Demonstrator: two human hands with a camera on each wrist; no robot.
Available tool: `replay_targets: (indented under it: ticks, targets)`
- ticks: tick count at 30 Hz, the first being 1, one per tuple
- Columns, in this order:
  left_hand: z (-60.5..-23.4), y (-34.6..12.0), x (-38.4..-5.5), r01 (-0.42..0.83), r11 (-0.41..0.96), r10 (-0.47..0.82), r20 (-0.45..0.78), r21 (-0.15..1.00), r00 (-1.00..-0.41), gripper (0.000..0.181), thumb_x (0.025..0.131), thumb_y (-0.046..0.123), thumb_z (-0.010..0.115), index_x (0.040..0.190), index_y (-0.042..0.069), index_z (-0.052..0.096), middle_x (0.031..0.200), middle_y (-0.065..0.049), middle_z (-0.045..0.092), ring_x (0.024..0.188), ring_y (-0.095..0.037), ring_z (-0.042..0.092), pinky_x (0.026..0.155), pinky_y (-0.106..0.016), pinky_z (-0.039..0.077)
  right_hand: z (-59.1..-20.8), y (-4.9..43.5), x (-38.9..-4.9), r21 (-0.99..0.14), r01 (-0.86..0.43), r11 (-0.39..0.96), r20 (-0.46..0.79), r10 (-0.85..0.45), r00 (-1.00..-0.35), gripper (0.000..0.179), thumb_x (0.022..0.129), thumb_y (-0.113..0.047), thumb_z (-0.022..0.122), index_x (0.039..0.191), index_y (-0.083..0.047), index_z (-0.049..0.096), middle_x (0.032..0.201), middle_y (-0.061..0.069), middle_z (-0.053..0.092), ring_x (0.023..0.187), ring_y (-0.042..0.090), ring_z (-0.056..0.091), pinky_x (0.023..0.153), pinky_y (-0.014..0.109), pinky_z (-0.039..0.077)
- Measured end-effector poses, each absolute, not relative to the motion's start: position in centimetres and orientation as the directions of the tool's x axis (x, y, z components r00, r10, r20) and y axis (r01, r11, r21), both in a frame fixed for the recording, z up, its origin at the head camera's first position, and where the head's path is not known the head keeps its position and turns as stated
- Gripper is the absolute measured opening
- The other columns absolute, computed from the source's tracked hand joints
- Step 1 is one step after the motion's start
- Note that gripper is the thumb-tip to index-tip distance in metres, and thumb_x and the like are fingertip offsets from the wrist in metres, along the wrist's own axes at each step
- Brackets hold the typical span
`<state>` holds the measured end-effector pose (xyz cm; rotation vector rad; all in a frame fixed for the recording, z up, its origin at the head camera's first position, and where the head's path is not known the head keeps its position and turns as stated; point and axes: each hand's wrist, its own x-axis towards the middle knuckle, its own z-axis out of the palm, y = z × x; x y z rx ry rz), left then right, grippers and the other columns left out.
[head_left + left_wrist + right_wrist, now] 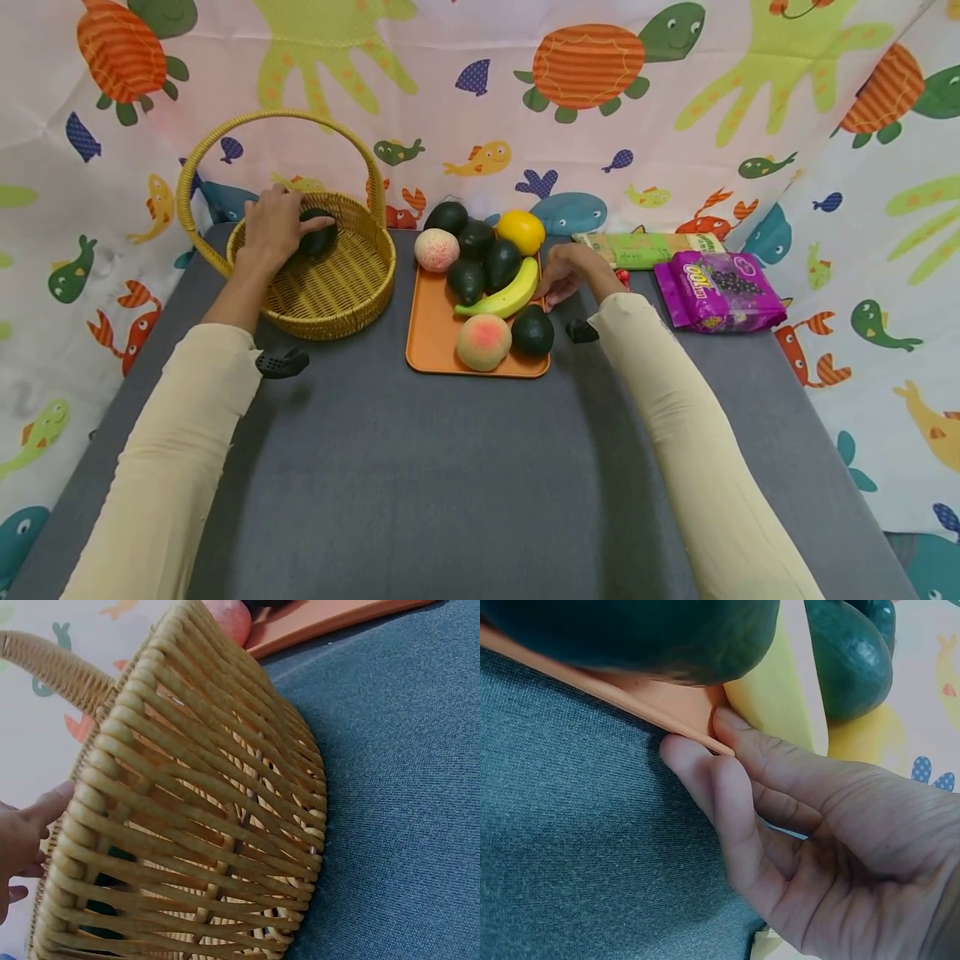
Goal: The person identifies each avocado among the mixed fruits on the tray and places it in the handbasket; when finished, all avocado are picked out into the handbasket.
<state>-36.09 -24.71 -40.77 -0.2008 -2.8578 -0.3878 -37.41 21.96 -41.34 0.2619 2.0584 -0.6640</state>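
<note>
My left hand [273, 221] is over the back left of a yellow wicker basket [341, 325]. A dark avocado [320, 242] lies inside beside it, with a straight finger across its top in the head view. In the left wrist view, that hand [22, 836] is at the rim, and dark green shows through the weave. My right hand [572, 271] pinches the right edge of an orange tray [431, 354]; the right wrist view shows thumb and fingers around its rim. On the tray are several avocados [532, 331], a banana [510, 293], a peach [483, 342], a pale speckled fruit [437, 250] and a yellow fruit [521, 232].
To the right of the tray lie a purple grape-print pack [720, 290] and a green packet [652, 248]. Something small and red [622, 277] shows behind the right wrist. A sea-animal cloth [480, 108] hangs behind the grey table [450, 483]. The basket's tall handle [285, 114] arches upward.
</note>
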Motion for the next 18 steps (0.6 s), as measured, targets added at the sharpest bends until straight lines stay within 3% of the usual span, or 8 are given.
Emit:
replay_targets:
  ticks: [7,18]
  targets:
    - [-38.7,-23.3,-35.2,0.245,0.941,0.157,0.342,0.233,-0.926,0.055,0.098,0.041,0.073,0.126,-0.007,0.067,0.116,-0.033,0.062,0.100,-0.052,0.061,0.082,-0.067,0.050,-41.0,21.9,-37.3,-0.353,0.418,0.837,-0.831,-0.075,-0.552,0.022,0.094,-0.017,0.080,0.105,0.002,0.077,0.076,0.006,0.077,0.066,0.013,0.074,0.080,0.024,0.062]
    - [-35.3,-19.9,-33.0,0.344,0.903,0.233,0.379,0.258,-0.896,0.036,0.103,0.025,0.067,0.126,-0.003,0.069,0.127,-0.032,0.062,0.109,-0.051,0.061,0.090,-0.070,0.048,-41.4,22.3,-37.3,-0.375,0.425,0.824,-0.819,-0.080,-0.568,0.022,0.094,-0.017,0.079,0.105,0.003,0.077,0.077,0.007,0.078,0.065,0.013,0.074,0.074,0.023,0.062]
